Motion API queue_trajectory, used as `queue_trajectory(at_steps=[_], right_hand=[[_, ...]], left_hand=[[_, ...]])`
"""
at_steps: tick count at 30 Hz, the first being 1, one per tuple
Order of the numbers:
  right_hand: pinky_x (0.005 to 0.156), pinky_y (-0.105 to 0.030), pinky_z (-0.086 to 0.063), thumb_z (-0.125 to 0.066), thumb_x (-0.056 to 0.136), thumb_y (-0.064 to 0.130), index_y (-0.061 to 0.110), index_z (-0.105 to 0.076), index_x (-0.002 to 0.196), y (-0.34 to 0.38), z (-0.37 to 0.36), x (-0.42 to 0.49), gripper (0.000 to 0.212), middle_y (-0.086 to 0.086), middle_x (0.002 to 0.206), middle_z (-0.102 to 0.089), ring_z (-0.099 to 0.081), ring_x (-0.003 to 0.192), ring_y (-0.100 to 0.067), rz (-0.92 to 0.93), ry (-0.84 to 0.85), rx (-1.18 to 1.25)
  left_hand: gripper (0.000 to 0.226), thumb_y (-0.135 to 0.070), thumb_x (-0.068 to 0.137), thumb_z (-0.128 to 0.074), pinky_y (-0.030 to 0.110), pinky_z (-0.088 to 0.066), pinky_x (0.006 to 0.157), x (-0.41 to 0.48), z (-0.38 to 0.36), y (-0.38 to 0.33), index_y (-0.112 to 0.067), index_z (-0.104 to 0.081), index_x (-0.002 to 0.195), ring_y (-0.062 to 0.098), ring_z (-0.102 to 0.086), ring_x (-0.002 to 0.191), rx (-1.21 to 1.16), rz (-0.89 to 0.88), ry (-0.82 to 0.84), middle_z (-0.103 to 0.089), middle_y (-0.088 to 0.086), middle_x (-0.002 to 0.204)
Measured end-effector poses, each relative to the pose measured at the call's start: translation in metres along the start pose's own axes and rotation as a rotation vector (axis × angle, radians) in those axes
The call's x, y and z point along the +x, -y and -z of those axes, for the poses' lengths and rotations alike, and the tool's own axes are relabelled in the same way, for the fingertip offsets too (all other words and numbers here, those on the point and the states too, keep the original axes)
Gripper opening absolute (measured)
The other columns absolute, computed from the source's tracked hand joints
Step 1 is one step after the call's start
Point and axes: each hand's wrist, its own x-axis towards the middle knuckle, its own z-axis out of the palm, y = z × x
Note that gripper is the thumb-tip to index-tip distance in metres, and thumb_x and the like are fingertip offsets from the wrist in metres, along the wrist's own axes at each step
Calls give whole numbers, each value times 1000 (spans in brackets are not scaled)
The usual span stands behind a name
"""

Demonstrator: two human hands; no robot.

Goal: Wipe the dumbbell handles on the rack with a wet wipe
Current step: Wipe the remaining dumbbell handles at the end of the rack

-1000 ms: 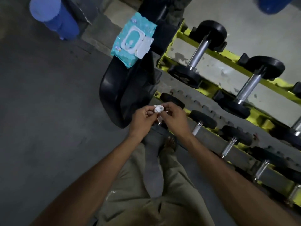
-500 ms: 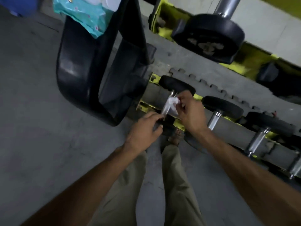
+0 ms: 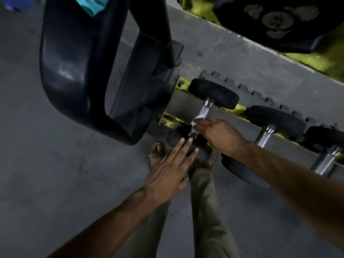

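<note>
The leftmost dumbbell on the lower tier of the yellow rack [image 3: 168,118] has a chrome handle [image 3: 203,112] between two black heads. My right hand [image 3: 217,135] holds a small white wet wipe [image 3: 195,122] against the near part of that handle, fingers curled round it. My left hand [image 3: 169,168] lies with straight fingers on the near black head [image 3: 202,152] of the same dumbbell. Two more dumbbells [image 3: 268,134] sit further right on the same tier.
A black padded bench [image 3: 78,67] stands close on the left, with the teal wipe pack [image 3: 93,4] on top at the frame's edge. A large dumbbell head [image 3: 275,21] sits on the upper tier. Grey concrete floor lies left and below; my sandalled feet stand by the rack.
The view has come closer to the lower tier. My right hand slid the wipe down the handle toward the near head. My left hand has flattened onto the near head.
</note>
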Motion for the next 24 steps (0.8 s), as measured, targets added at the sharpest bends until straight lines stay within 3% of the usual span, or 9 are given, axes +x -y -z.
queue_trajectory(at_steps=[2, 8, 11, 14, 18, 22, 24], right_hand=[[70, -38, -59, -59, 85, 8, 14, -65, 127, 0, 0, 5, 42, -5, 137, -62, -65, 110, -28, 18, 0, -27], [56, -32, -48, -68, 78, 4, 18, -61, 121, -9, 11, 15, 46, -3, 125, -65, -69, 86, -28, -178, -26, -20], [52, -33, -46, -68, 81, 9, 19, -65, 109, 11, 9, 14, 30, -2, 105, -69, -70, 75, -28, -2, 68, 56], [58, -37, -55, -56, 94, 18, 20, -64, 111, 14, 14, 23, 20, -1, 105, -67, -70, 84, -27, 96, 147, 45], [48, -33, -52, -73, 86, 17, 21, -66, 97, -1, 20, 30, 14, 0, 93, -68, -68, 66, -27, -143, 64, 1], [58, -33, -42, -57, 96, 19, 20, -63, 115, 21, 18, 33, 20, 0, 111, -62, -68, 89, -26, 83, 252, 32], [52, -31, -42, -64, 93, 20, 17, -67, 107, 12, 20, 36, 14, -2, 104, -64, -69, 80, -25, 46, 137, 2]], left_hand=[[95, -39, 99, -60, 37, -23, 124, 0, -2, 1, -26, 4, 169, 21, 25, 159, -9, 1, 10, 28, -1, 172], [99, -37, 97, -62, 39, -20, 126, -1, -2, 3, -24, 5, 169, 22, 24, 159, 9, -19, 2, 28, 2, 172], [100, -37, 95, -63, 40, -22, 126, 0, -3, 3, -22, 3, 169, 24, 22, 160, 27, -31, 1, 24, 4, 173], [100, -37, 95, -63, 40, -23, 126, -1, -3, 4, -23, 4, 169, 24, 24, 159, 31, -33, 6, 25, 4, 173], [102, -35, 96, -64, 39, -25, 125, 0, 0, 4, -24, 8, 168, 23, 27, 158, 29, -30, 20, 31, 2, 171], [103, -33, 92, -67, 41, -32, 122, 0, -3, 6, -21, 1, 169, 25, 21, 160, 49, -52, -13, 23, 6, 174], [104, -33, 90, -69, 42, -32, 122, 0, -4, 7, -20, -1, 169, 26, 19, 161, 70, -58, -30, 21, 7, 174]])
